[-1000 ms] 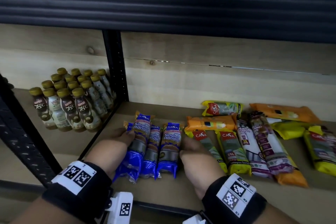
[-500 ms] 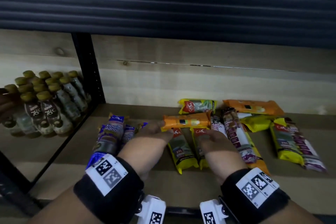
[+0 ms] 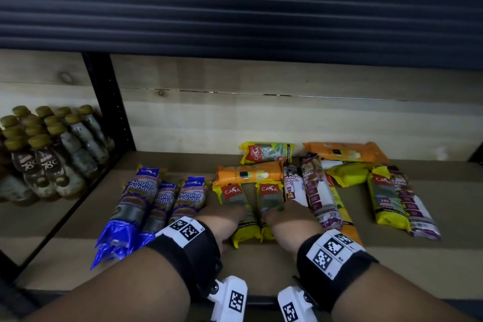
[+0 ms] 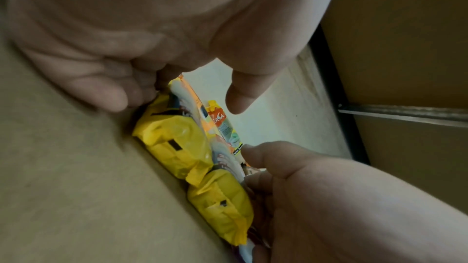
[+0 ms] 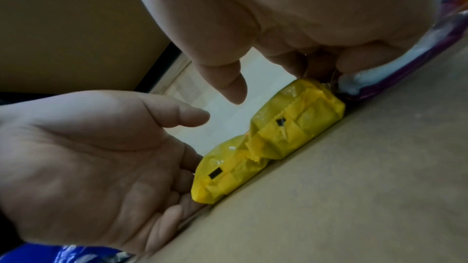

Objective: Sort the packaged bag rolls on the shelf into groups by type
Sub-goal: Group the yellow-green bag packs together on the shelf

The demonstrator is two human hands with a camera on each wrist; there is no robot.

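Both hands [image 3: 224,219] [image 3: 290,219] slid back, bracketing two yellow rolls [image 3: 257,206].

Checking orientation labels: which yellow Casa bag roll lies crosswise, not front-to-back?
The yellow Casa roll at the back near the wooden wall, behind the orange pack; the others point frontward.

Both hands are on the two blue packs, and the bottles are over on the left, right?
Not quite. The head view shows the left hand and right hand on the two yellow packs, not the blue packs, which lie untouched beside them. The bottles are indeed on the left.
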